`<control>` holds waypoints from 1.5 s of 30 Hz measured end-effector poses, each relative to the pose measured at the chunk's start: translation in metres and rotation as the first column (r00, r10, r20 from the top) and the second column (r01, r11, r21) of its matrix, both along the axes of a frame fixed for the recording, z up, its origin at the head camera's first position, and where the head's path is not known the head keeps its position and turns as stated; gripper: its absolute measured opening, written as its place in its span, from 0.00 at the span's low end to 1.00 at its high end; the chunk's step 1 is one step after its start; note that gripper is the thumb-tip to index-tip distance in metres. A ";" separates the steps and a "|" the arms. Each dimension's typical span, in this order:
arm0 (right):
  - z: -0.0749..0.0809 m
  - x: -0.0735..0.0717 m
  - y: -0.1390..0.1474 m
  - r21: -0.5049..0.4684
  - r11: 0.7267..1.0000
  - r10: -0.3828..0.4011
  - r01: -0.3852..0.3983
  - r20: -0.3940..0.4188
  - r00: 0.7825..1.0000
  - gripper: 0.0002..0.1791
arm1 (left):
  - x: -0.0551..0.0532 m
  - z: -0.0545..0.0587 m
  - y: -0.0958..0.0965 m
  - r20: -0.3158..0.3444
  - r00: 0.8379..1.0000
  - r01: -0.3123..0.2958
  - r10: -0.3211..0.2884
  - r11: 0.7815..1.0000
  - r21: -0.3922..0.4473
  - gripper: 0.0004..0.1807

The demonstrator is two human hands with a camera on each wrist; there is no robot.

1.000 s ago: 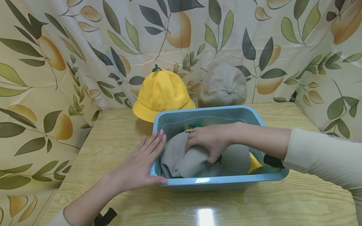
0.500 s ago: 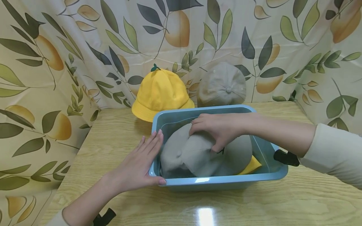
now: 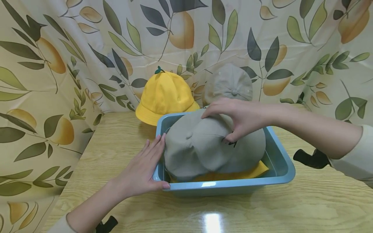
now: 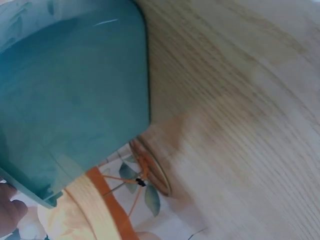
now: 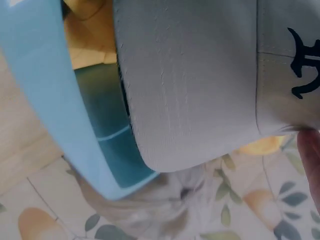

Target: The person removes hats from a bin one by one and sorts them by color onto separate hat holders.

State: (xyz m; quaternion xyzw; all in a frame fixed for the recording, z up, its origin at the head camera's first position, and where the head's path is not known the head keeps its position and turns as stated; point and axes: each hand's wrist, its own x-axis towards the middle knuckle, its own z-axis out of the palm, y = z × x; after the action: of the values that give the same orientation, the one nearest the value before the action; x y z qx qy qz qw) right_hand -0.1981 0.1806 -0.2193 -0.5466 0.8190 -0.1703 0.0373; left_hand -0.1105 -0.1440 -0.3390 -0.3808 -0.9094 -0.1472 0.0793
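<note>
In the head view my right hand (image 3: pixel 239 116) grips a grey baseball cap (image 3: pixel 183 152) at its crown, thumb beside the dark embroidery. The cap is lifted partly out of a blue plastic bin (image 3: pixel 233 185), its lower edge still below the rim. Yellow cloth (image 3: pixel 259 170) shows beneath it in the bin; its full shape is hidden. My left hand (image 3: pixel 142 168) rests straight-fingered against the bin's left side, thumb on the front rim. The right wrist view shows the cap's stitched brim (image 5: pixel 185 90) close up, with one of my fingers (image 5: pixel 310 160) at the right edge.
Behind the bin on the wooden table (image 3: pixel 122 139) sits a yellow bucket hat (image 3: pixel 167 94) with a green sprout on top. A second grey cap (image 3: pixel 230 81) stands to its right, partly hidden by my right hand. Patterned curtain (image 3: pixel 186 32) hangs at the back and sides.
My right hand has raised the grey cap upward and slightly right from inside the bin, uncovering more of the yellow cloth. The left hand has stayed at the bin's left side.
</note>
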 end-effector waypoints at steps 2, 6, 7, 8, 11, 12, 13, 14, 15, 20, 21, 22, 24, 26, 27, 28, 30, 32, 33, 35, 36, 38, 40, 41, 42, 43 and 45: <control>0.005 0.002 0.005 -0.036 0.999 -0.024 0.024 -0.020 1.000 0.35 | 0.001 0.000 0.001 -0.011 1.000 0.003 -0.003 1.000 0.004 0.62; 0.016 0.005 0.014 -0.091 0.994 -0.070 0.064 -0.064 0.996 0.36 | 0.002 0.002 0.001 -0.047 0.999 0.016 -0.015 1.000 0.019 0.62; 0.018 0.006 0.016 -0.103 0.992 -0.075 0.068 -0.070 0.995 0.37 | 0.002 0.003 0.002 -0.062 0.998 0.019 -0.018 0.999 0.027 0.62; 0.020 0.006 0.018 -0.113 0.991 -0.081 0.073 -0.073 0.994 0.38 | 0.002 0.005 0.002 -0.075 0.997 0.023 -0.020 0.999 0.039 0.63; 0.026 0.007 0.023 -0.142 0.986 -0.101 0.089 -0.080 0.992 0.40 | 0.001 0.012 0.004 -0.155 0.988 0.039 -0.027 0.996 0.077 0.64; 0.027 0.007 0.024 -0.154 0.984 -0.103 0.089 -0.084 0.991 0.41 | 0.001 0.015 0.005 -0.179 0.984 0.036 -0.019 0.995 0.090 0.64; 0.027 0.008 0.025 -0.166 0.981 -0.111 0.096 -0.088 0.990 0.41 | 0.000 0.018 0.006 -0.209 0.978 0.039 -0.017 0.994 0.105 0.64; 0.028 0.008 0.026 -0.178 0.979 -0.119 0.101 -0.094 0.988 0.41 | -0.002 0.020 0.007 -0.242 0.970 0.050 -0.018 0.991 0.127 0.63; 0.029 0.009 0.027 -0.189 0.976 -0.132 0.111 -0.105 0.986 0.41 | -0.003 0.022 0.008 -0.266 0.964 0.065 -0.021 0.986 0.156 0.62; 0.030 0.013 0.025 -0.242 0.942 -0.265 0.232 -0.113 0.958 0.41 | -0.013 0.034 0.015 -0.333 0.938 0.223 -0.092 0.898 0.379 0.52; 0.030 0.014 0.024 -0.255 0.930 -0.300 0.265 -0.107 0.948 0.41 | -0.015 0.037 0.018 -0.344 0.932 0.258 -0.112 0.873 0.413 0.50; 0.029 0.015 0.023 -0.269 0.916 -0.335 0.298 -0.101 0.937 0.41 | -0.016 0.039 0.021 -0.366 0.922 0.292 -0.129 0.852 0.435 0.48; 0.028 0.018 0.019 -0.309 0.886 -0.389 0.345 -0.092 0.917 0.41 | -0.018 0.042 0.027 -0.407 0.900 0.346 -0.158 0.826 0.445 0.44; 0.027 0.021 0.016 -0.349 0.851 -0.447 0.393 -0.088 0.890 0.41 | -0.019 0.044 0.034 -0.441 0.877 0.388 -0.191 0.823 0.415 0.41; 0.026 0.023 0.014 -0.365 0.831 -0.478 0.420 -0.084 0.874 0.42 | -0.020 0.045 0.038 -0.458 0.863 0.410 -0.213 0.825 0.389 0.40; 0.026 0.024 0.012 -0.380 0.810 -0.509 0.448 -0.076 0.857 0.42 | -0.020 0.045 0.042 -0.474 0.848 0.431 -0.237 0.830 0.355 0.39; 0.027 0.026 0.008 -0.396 0.763 -0.574 0.510 -0.053 0.817 0.42 | -0.021 0.047 0.052 -0.502 0.817 0.464 -0.285 0.841 0.278 0.38; 0.028 0.028 0.005 -0.403 0.708 -0.639 0.579 -0.018 0.769 0.42 | -0.024 0.048 0.065 -0.540 0.781 0.481 -0.314 0.854 0.199 0.37; 0.028 0.029 0.004 -0.408 0.682 -0.665 0.607 0.002 0.747 0.41 | -0.025 0.047 0.072 -0.557 0.768 0.478 -0.316 0.861 0.172 0.36; 0.030 0.030 0.002 -0.418 0.634 -0.705 0.651 0.032 0.708 0.41 | -0.026 0.046 0.085 -0.592 0.750 0.450 -0.295 0.884 0.129 0.36; 0.031 0.031 0.001 -0.422 0.611 -0.721 0.669 0.051 0.691 0.41 | -0.027 0.044 0.091 -0.609 0.743 0.428 -0.277 0.897 0.114 0.36; 0.034 0.032 -0.001 -0.426 0.573 -0.744 0.701 0.089 0.662 0.41 | -0.029 0.041 0.100 -0.638 0.732 0.382 -0.238 0.919 0.095 0.37; 0.036 0.032 -0.004 -0.425 0.553 -0.751 0.717 0.118 0.650 0.41 | -0.033 0.038 0.106 -0.666 0.711 0.365 -0.225 0.928 0.076 0.36; 0.037 0.032 -0.005 -0.422 0.546 -0.753 0.723 0.132 0.645 0.40 | -0.036 0.037 0.109 -0.692 0.685 0.364 -0.226 0.930 0.056 0.33; 0.038 0.031 -0.006 -0.421 0.543 -0.752 0.727 0.142 0.643 0.40 | -0.040 0.038 0.110 -0.726 0.647 0.369 -0.235 0.929 0.029 0.30; 0.038 0.031 -0.006 -0.420 0.540 -0.752 0.729 0.149 0.643 0.40 | -0.045 0.039 0.111 -0.762 0.600 0.375 -0.245 0.927 -0.003 0.27; 0.038 0.031 -0.007 -0.422 0.536 -0.750 0.732 0.160 0.641 0.39 | -0.053 0.042 0.110 -0.825 0.498 0.399 -0.267 0.915 -0.056 0.20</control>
State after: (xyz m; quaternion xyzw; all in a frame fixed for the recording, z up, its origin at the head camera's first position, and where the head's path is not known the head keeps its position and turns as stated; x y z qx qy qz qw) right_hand -0.1676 0.1740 -0.1814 -0.1445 0.9102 -0.3428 -0.1821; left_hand -0.1638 -0.0344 -0.2974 -0.5664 -0.6639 -0.0310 0.4873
